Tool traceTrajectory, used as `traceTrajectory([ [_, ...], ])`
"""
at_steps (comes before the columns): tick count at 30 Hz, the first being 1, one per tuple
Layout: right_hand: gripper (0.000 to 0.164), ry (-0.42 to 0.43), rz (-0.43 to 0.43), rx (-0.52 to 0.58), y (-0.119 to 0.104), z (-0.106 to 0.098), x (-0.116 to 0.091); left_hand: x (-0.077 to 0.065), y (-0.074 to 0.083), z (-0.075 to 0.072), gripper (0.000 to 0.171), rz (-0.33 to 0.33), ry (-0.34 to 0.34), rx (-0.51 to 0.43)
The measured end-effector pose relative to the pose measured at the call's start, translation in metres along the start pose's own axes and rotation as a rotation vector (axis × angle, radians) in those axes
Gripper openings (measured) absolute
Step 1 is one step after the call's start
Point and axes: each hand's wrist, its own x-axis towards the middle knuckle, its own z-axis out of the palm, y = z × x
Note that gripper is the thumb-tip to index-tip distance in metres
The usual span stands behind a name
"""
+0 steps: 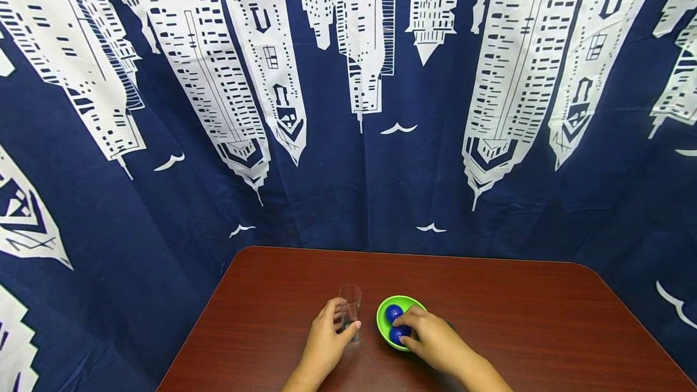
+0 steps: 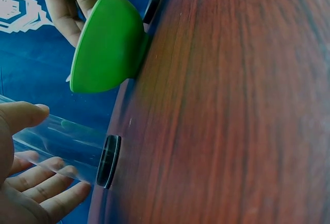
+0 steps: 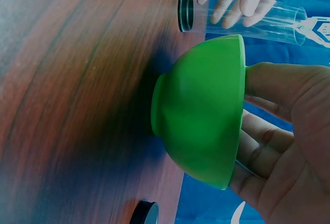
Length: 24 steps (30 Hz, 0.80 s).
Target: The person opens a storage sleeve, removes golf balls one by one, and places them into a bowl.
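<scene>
A tall clear glass (image 1: 351, 295) with a thick dark base (image 2: 108, 161) stands upright on the table. My left hand (image 1: 328, 333) is curved round its lower half, thumb on the near side and fingers on the far side. Right of it sits a green bowl (image 1: 383, 333) holding two blue balls; the farther ball (image 1: 394, 313) lies by the far rim. My right hand (image 1: 435, 339) reaches over the bowl's right rim, with thumb and fingertips about the nearer blue ball (image 1: 399, 336). In the right wrist view the bowl's wall (image 3: 201, 110) hides the balls and those fingertips.
A small round black thing (image 3: 144, 212) lies on the table right of the bowl, mostly behind my right hand in the head view. The reddish-brown wooden table (image 1: 523, 301) has rounded far corners. Behind it hangs a dark blue curtain (image 1: 337, 198) printed with white buildings.
</scene>
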Motion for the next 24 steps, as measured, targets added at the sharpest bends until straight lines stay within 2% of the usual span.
traceTrajectory([
  [7,0.021,0.008,-0.010,-0.010,0.000,0.000,0.000,0.000,-0.001,0.000,0.058,-0.009,-0.015,0.018],
  [13,0.021,0.028,-0.016,0.012,0.001,0.000,0.000,0.000,-0.003,-0.004,0.075,0.003,-0.039,0.036],
  [18,0.017,0.124,-0.023,0.000,0.002,0.002,-0.002,0.001,-0.001,-0.009,0.081,-0.007,-0.045,0.027],
  [24,0.017,0.294,-0.024,0.010,0.002,0.000,-0.006,0.002,0.006,-0.014,0.089,-0.010,-0.032,0.029],
])
